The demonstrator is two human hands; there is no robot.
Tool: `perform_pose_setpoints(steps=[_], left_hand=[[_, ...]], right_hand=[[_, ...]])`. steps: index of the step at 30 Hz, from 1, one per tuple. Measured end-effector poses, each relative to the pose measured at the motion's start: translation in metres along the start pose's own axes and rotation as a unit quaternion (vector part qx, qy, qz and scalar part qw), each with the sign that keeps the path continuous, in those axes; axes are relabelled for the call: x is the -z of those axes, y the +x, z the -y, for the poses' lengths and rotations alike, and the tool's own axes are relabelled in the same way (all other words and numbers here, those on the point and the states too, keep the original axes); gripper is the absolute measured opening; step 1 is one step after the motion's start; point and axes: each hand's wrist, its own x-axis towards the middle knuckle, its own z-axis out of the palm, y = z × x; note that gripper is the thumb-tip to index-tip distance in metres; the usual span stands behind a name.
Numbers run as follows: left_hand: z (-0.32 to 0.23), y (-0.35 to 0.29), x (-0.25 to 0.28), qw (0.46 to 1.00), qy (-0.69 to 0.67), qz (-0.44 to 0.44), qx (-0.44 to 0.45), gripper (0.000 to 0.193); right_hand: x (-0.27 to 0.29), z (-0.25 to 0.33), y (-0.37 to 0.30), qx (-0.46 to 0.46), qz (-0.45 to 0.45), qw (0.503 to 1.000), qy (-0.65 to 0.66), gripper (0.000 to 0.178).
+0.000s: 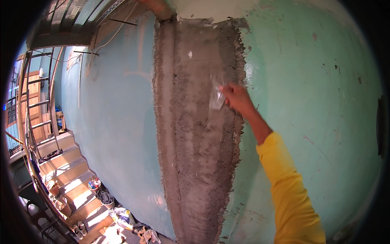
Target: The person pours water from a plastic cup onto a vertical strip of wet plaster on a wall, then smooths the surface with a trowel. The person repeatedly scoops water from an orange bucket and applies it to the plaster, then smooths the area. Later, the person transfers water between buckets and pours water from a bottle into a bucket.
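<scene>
My right hand [237, 97], at the end of a yellow sleeve, is closed on a putty knife [218, 99] with a flat, shiny blade smeared by motion. The blade is at the face of a long strip of bare grey-brown plaster [195, 134] that runs down the wall. I cannot tell whether it presses on the surface. The strip has ragged edges and a rough, ridged surface. A small white spot [190, 54] shows near its top. My left hand is out of view.
Blue painted wall [118, 114] lies left of the strip, green wall [296, 77] right of it. At the left, tiled steps [75, 179] hold pots [61, 205], shoes [80, 228] and bags [122, 216]. A metal ladder [40, 103] stands above them.
</scene>
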Motion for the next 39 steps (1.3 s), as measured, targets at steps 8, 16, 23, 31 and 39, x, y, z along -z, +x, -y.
perform_pose_setpoints(steps=[8,16,23,31,39], left_hand=[[-0.019,-0.003,0.032,1.000,-0.012,-0.010,0.016,0.047],[-0.024,0.001,0.119,0.996,-0.041,-0.053,0.064,0.050],[-0.009,-0.003,0.216,0.976,-0.098,-0.135,0.141,0.052],[-0.022,-0.002,0.177,0.989,-0.062,-0.113,0.072,0.049],[-0.042,0.002,0.119,0.996,-0.014,-0.081,0.019,0.043]], right_hand=[[0.021,-0.005,-0.014,-0.078,0.011,0.996,0.050,0.037],[-0.032,-0.099,-0.221,-0.077,0.089,0.989,-0.085,0.028],[-0.125,-0.126,-0.403,-0.064,0.181,0.980,-0.057,0.024],[-0.203,-0.123,-0.411,-0.228,0.380,0.894,0.059,0.025],[-0.048,0.026,0.062,-0.054,0.089,0.993,0.062,0.043]])
